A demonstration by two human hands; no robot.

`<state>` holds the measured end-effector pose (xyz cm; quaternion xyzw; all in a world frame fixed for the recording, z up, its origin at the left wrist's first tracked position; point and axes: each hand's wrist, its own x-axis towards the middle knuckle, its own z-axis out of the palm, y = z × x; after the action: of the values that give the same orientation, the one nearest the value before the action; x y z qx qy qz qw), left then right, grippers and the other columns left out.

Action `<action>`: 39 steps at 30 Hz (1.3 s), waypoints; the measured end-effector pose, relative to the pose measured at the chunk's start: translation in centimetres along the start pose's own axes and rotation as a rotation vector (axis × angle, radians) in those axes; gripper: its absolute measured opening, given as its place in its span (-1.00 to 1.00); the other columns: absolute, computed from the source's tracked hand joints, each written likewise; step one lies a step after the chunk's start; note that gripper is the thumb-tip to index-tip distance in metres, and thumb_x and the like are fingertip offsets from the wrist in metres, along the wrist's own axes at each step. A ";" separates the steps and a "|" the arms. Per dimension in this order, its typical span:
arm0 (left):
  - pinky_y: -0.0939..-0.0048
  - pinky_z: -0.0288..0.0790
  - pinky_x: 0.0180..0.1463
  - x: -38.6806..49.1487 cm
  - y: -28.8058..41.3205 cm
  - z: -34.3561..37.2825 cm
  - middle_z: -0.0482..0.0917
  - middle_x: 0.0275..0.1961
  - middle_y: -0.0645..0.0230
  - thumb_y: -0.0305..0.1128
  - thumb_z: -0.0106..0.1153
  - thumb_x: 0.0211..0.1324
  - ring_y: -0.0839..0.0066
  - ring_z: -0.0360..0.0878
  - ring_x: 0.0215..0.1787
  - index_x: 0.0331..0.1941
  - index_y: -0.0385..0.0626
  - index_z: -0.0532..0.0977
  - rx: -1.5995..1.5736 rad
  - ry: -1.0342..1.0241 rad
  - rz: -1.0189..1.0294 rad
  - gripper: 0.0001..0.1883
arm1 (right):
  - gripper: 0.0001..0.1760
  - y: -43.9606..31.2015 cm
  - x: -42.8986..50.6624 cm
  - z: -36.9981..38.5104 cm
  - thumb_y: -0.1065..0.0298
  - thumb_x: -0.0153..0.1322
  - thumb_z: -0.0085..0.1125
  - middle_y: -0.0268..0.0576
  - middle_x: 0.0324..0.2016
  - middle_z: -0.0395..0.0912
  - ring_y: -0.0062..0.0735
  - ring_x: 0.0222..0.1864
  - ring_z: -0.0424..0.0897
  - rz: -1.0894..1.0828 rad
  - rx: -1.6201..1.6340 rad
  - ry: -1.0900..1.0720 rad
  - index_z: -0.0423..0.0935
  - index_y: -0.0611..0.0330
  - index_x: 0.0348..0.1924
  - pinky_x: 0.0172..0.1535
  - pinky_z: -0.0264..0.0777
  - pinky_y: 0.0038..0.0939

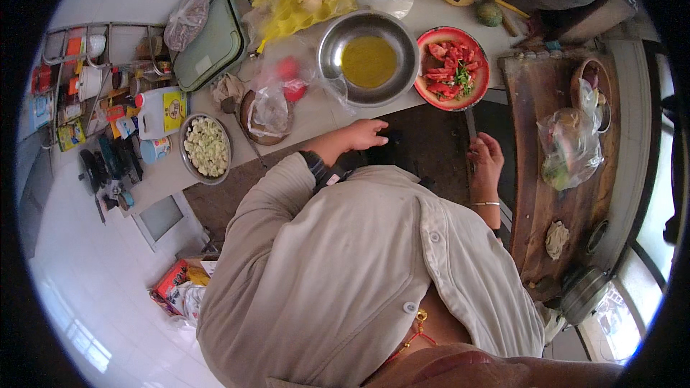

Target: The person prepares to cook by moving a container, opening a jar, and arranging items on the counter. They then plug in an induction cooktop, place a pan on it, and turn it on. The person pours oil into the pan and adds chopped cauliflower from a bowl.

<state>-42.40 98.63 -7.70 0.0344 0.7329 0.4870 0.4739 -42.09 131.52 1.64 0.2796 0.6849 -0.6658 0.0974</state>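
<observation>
My left hand (pixel 366 134) hangs by the counter's front edge, fingers apart and holding nothing. Just beyond it is a stainless steel bowl (pixel 329 64) with yellow liquid (pixel 369 62) in the bottom, resembling beaten egg. To that bowl's right, a red-rimmed plate (pixel 483 83) holds cut tomato (pixel 444 67) and chopped green onion (pixel 463 78). My right hand (pixel 487 156) is below this plate with fingers curled, next to a narrow grey strip (pixel 470 123). Whether the hand grips that strip cannot be made out.
Left on the counter are a metal bowl of chopped pale green vegetable (pixel 205 146), a round wooden board (pixel 256 132) under plastic bags and a white jug (pixel 156 113). Behind sits a yellow egg tray (pixel 302 2). A wooden worktop (pixel 531 172) at right bears a bagged vegetable (pixel 570 148).
</observation>
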 end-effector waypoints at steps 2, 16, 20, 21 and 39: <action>0.28 0.27 0.30 -2.1 -2.2 0.2 0.38 0.23 -0.01 -0.27 0.17 0.19 0.27 0.35 0.27 0.26 -0.27 0.22 -0.164 -0.006 -0.011 -0.39 | -0.74 0.4 -0.1 2.6 0.35 0.42 0.11 -0.26 -0.26 0.60 -0.59 -0.33 0.52 0.150 0.029 -0.110 0.49 0.21 -0.06 -0.28 0.43 -0.55; 0.35 0.28 0.27 -22.4 -9.9 -4.0 0.43 0.19 0.14 -0.33 0.13 0.24 0.41 0.39 0.22 0.23 -0.21 0.28 -0.781 0.366 0.230 -0.49 | -0.71 3.4 2.3 18.7 0.30 0.45 0.02 -0.10 -0.28 0.60 -0.41 -0.38 0.56 0.458 0.057 -0.312 0.40 0.27 -0.04 -0.35 0.49 -0.47; 0.39 0.36 0.20 -30.0 -13.3 -3.8 0.48 0.14 0.20 -0.31 0.10 0.26 0.45 0.46 0.14 0.21 -0.24 0.29 -1.065 0.582 0.073 -0.52 | -0.80 5.4 3.6 19.0 0.33 0.44 0.02 -0.04 -0.28 0.58 -0.33 -0.36 0.58 0.442 0.186 -0.348 0.42 0.26 -0.16 -0.35 0.52 -0.43; 0.40 0.39 0.18 -31.2 -14.2 -3.4 0.49 0.12 0.21 -0.31 0.09 0.27 0.46 0.49 0.10 0.20 -0.25 0.30 -1.171 0.633 0.037 -0.53 | -0.80 5.9 4.2 19.1 0.32 0.43 0.04 -0.07 -0.30 0.58 -0.32 -0.35 0.58 0.445 0.169 -0.330 0.42 0.25 -0.17 -0.34 0.52 -0.41; 0.08 0.35 0.30 -27.9 -28.4 -2.7 0.37 0.19 -0.08 -0.59 -0.15 0.28 0.05 0.35 0.24 0.17 -0.40 0.23 -2.094 1.135 0.616 -0.62 | -0.78 7.2 5.6 21.5 0.47 0.34 0.06 -0.08 -0.36 0.52 -0.28 -0.45 0.55 0.421 0.273 -0.321 0.40 0.32 -0.16 -0.40 0.58 -0.32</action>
<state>-17.33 67.64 -10.23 -0.4075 0.0523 0.8775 -0.2474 -48.15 111.85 -9.41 0.3171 0.4917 -0.7527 0.3019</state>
